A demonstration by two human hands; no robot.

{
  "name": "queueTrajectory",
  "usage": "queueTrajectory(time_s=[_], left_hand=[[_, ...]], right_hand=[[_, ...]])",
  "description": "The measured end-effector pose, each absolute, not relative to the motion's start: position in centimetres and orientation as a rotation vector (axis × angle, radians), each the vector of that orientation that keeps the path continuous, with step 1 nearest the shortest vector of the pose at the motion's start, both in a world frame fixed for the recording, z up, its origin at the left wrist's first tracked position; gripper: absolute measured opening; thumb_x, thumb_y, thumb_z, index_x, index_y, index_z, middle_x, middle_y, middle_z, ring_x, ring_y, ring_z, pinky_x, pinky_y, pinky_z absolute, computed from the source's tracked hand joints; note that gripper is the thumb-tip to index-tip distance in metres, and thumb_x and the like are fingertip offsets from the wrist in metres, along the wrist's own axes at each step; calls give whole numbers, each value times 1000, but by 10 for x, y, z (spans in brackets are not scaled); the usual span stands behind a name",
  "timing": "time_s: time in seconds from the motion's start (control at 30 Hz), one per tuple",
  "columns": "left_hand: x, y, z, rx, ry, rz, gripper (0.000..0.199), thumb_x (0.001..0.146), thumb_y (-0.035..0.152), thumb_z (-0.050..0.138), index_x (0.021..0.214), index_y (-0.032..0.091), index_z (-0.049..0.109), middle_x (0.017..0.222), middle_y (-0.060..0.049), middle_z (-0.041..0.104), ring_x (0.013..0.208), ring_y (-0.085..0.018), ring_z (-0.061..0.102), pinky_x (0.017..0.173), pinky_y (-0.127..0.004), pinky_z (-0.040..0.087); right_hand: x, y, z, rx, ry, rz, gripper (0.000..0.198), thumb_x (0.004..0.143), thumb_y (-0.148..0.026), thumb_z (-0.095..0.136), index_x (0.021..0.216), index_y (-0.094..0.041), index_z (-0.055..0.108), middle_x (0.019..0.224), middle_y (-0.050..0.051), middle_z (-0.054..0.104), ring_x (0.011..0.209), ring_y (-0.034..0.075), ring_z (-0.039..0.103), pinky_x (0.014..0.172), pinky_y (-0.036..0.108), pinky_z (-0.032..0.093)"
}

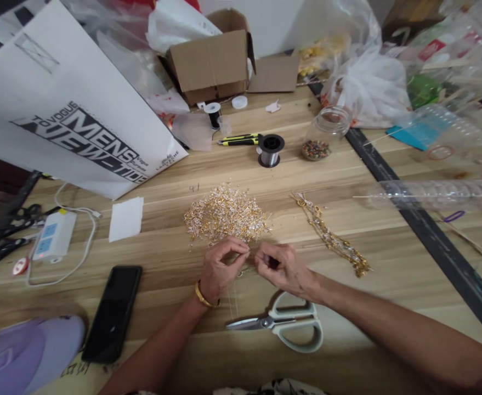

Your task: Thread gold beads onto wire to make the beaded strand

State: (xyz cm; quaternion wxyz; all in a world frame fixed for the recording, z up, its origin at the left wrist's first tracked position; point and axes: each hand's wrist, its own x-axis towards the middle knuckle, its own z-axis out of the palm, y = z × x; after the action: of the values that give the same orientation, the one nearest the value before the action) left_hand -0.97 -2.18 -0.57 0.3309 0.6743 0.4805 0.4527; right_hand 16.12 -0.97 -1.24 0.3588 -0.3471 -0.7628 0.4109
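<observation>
My left hand (221, 267) pinches thumb and forefinger together just in front of a pile of small gold and clear beaded pieces (228, 213). Thin clear thread (233, 300) hangs below its fingers. Close beside it, my right hand (284, 265) is curled with its fingertips pressed together, and whatever lies in them is too small to make out. A tiny ring-like piece (242, 272) shows under the hands. Scissors with pale handles (296, 323) lie slightly open nearer to me. Strung gold and clear strands (333, 236) rest to the right.
Behind the pile are a wire spool (271, 152), a utility knife (239, 140) and a jar of beads (321, 137). A phone (112, 312), a power strip (55, 236) and a large white bag (80, 104) occupy the left. Plastic bags (368, 82) crowd the back right.
</observation>
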Motion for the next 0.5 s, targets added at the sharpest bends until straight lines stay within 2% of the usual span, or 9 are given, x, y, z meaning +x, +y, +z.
queueTrajectory(time_s=[0.5], left_hand=[[-8,-23,-7,1843,1219,1214,9,74,6,63,71,14,62,76,-5,66,74,-14,63,70,-26,51]], right_hand=[[161,-8,-12,-894,-2000,1057,14,75,-6,49,64,-16,50,53,-5,45,47,7,42,47,17,32]])
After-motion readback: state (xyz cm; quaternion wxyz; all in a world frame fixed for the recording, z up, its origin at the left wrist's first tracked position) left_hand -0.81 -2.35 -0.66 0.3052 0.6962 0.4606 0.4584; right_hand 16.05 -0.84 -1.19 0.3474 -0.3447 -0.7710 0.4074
